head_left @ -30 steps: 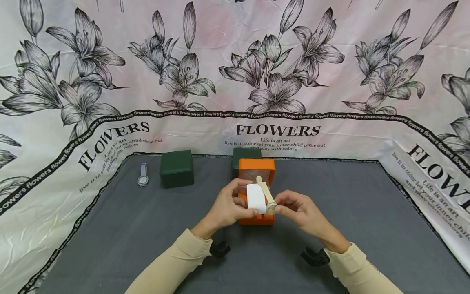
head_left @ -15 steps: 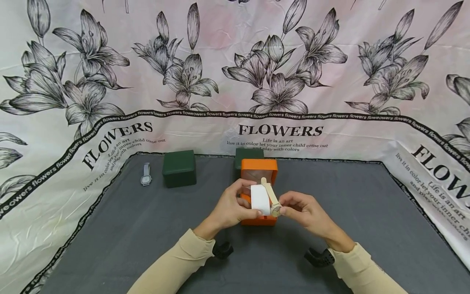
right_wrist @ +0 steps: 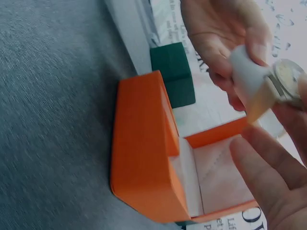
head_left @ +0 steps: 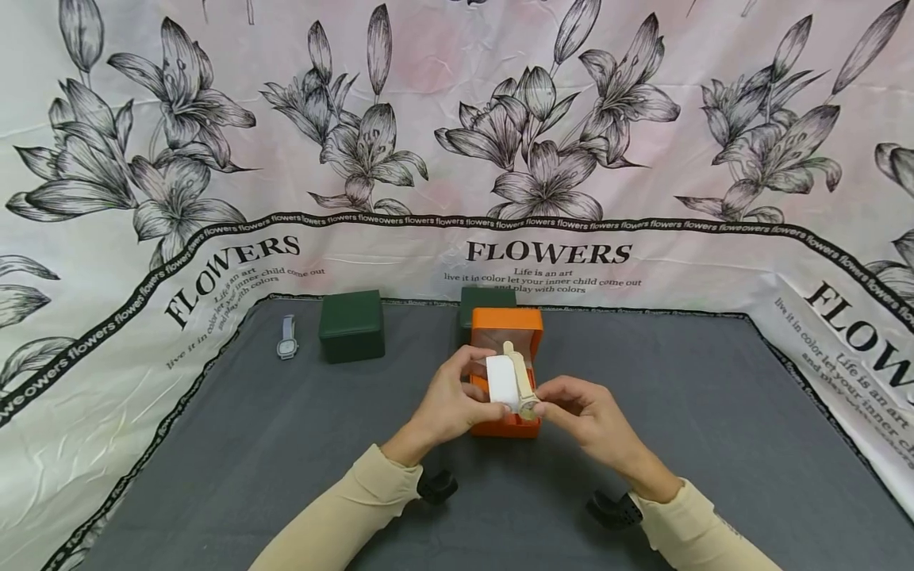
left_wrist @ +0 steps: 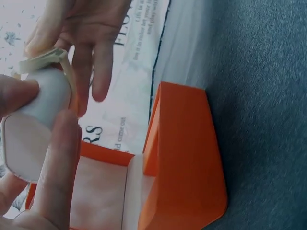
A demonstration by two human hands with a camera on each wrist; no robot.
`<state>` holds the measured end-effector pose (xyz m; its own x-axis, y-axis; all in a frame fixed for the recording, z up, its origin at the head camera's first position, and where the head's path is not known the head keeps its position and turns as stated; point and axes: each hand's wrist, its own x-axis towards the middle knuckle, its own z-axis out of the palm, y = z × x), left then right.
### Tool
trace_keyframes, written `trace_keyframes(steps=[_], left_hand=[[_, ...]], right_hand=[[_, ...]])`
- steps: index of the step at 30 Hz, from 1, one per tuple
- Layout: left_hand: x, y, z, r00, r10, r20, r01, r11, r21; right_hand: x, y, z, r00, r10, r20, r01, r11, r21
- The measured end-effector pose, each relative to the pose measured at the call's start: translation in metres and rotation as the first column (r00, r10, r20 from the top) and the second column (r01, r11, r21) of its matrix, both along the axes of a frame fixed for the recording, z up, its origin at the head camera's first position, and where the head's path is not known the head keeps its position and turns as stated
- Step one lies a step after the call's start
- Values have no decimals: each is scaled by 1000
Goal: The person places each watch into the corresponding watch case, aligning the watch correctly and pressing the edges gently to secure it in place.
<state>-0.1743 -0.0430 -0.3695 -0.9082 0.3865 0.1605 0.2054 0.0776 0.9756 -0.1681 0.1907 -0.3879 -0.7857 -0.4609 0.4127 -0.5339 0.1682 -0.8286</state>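
Note:
In the head view my left hand [head_left: 457, 403] grips a small white watch cushion [head_left: 503, 382] between thumb and fingers. My right hand [head_left: 589, 416] pinches a watch with a cream strap [head_left: 521, 373] near its dial, against the cushion's right side. The right wrist view shows the round watch dial [right_wrist: 288, 79] at the cushion's end, with part of the strap hanging beside it. Whether the strap goes all the way round the cushion is hidden. Below both hands stands an orange watch box [head_left: 507, 319], its lid raised and its pale lining [left_wrist: 98, 191] visible.
A closed dark green box [head_left: 351, 327] stands to the left on the grey cloth [head_left: 214, 468]. Beyond the orange box is another green box [head_left: 488, 298], partly hidden. At far left lies a light-coloured watch [head_left: 287, 339]. A flower-printed sheet [head_left: 400, 262] forms the backdrop.
The cushion has tilted slightly in my left hand, and the watch has shifted a little with it. My grip on both stays. The whole head view has drifted slightly.

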Motion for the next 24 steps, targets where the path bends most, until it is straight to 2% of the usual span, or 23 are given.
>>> trace_keyframes(steps=[3,6,10,16,19,24], left_hand=[[-8,-2,-9,1000,-13,18,13,1000,7],[-15,-4,-16,997,-62,48,61,998,6],[-18,-7,-15,992,-118,49,118,993,2],[-19,-7,-13,997,-78,18,78,997,8],[-17,-6,-12,998,-65,26,64,998,24],[-15,-5,-13,999,-44,14,43,998,43]], right_hand=[[7,-7,8,997,-71,-7,71,997,3],[12,-10,17,993,-117,-16,117,993,9],[11,-8,18,989,-141,-41,142,990,18],[1,0,5,987,-161,-21,162,985,66],[0,2,2,985,-175,2,175,982,70],[2,0,2,992,-126,-6,126,992,26]])
